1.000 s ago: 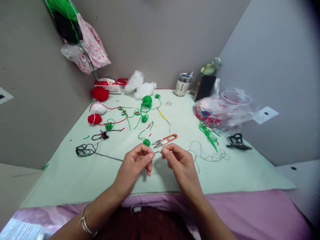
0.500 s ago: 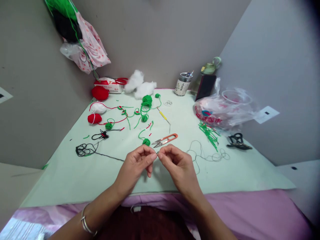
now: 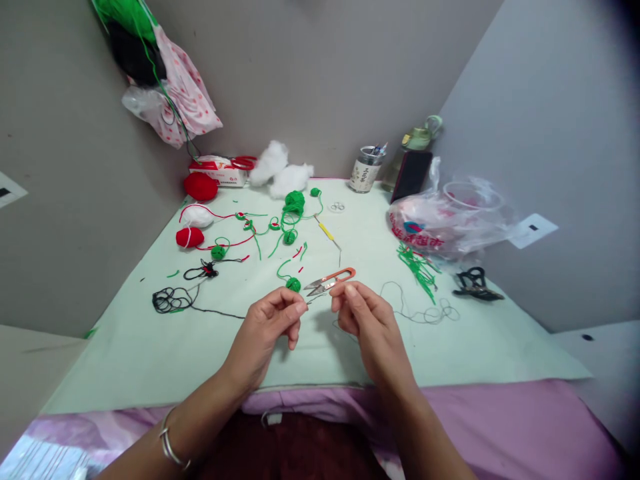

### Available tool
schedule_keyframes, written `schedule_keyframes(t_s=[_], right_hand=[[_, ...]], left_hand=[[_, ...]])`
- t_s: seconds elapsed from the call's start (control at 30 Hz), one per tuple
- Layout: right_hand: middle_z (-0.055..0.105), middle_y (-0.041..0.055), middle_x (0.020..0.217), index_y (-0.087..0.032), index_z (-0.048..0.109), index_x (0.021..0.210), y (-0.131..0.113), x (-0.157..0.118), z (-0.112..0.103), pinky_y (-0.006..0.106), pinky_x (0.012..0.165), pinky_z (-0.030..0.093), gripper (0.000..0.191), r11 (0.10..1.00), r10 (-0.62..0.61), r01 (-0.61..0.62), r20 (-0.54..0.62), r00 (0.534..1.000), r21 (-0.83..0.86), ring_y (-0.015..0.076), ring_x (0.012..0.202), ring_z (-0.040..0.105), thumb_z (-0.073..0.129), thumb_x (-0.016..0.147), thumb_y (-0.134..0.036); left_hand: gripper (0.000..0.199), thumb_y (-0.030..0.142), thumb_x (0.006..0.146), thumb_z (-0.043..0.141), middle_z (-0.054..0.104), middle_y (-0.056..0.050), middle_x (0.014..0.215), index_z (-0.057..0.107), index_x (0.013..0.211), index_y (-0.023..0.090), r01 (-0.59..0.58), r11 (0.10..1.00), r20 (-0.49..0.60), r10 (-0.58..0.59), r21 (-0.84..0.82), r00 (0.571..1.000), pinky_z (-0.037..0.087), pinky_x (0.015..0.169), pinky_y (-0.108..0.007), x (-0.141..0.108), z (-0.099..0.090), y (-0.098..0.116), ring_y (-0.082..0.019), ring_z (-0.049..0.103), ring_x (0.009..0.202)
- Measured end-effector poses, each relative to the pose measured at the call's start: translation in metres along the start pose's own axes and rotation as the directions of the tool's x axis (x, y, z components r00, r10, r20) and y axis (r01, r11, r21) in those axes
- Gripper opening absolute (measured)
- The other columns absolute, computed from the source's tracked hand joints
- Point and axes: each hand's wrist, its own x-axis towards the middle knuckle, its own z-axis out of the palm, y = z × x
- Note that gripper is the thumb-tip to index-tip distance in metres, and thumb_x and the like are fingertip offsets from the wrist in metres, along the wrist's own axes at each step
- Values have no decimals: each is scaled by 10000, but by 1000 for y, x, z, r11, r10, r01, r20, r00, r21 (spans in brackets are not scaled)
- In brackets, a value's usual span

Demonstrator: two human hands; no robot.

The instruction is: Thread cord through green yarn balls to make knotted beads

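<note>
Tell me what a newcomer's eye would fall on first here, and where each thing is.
Probably the left hand and right hand, raised apart over the near middle of the pale table, a thin dark strand poking from the left fingertips. Just beyond them lie orange-handled snips. The bright red ball near the table's far left corner would likely stand out next.

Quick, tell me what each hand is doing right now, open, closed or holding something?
Left hand: closed, pinching a dark strand.
Right hand: fingers curled; cannot tell whether they pinch anything.
</note>
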Motion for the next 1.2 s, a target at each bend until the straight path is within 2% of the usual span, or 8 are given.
schedule_keyframes(t_s=[0.2,0.33,0.43,0.77,0.9,1.07,1.2], right_hand=[[537,-4,739,-167,659,891,8,0,3,246,514,244,308,992,61,-68,67,996,105,68,533,323,548,955,-446],[523,-17,703,-164,677,843,10,1,6,235,503,248,270,987,118,-120,26,993,109,64,526,320,674,863,-433],[526,-18,703,-167,703,874,10,4,9,226,505,275,262,984,138,-138,8,990,109,66,537,336,738,800,-417],[422,-60,606,-163,635,742,11,11,14,228,494,210,217,960,142,-142,20,990,241,56,512,267,760,757,-340],[381,-70,582,-176,607,721,11,11,14,231,497,210,144,965,126,-120,-10,992,232,65,512,269,709,747,-274],[422,-57,598,-178,588,681,8,12,13,229,504,247,129,976,112,-98,-64,992,197,72,528,326,693,707,-249],[394,-63,559,-175,580,657,-4,21,-10,221,469,213,146,969,88,-39,-196,977,242,60,491,292,708,668,-243]], left_hand=[[182,328,838,714,480,55,573,628,815,170,-14,1000,-44,14,-9,999,384,468,-162,-2,1,2,-65,427,507],[181,326,840,710,480,53,584,626,812,168,-19,1000,-47,18,-10,999,383,468,-161,-3,1,2,-64,425,510],[185,329,842,707,483,52,581,623,807,168,-16,1000,-40,16,-3,999,383,472,-163,-2,1,2,-65,421,509],[190,331,845,700,484,53,583,609,792,173,-4,1000,0,4,7,1000,382,483,-178,-2,0,1,-69,412,504],[190,339,853,689,486,55,572,611,800,174,-5,999,20,4,42,1000,376,493,-187,-2,-2,-1,-72,418,498],[196,354,863,673,491,57,548,612,806,177,-3,994,52,-2,106,999,369,514,-195,-2,-1,-1,-74,425,484],[203,370,849,676,496,47,550,625,786,184,-19,974,60,5,225,998,371,514,-207,1,-17,12,-88,437,486]])
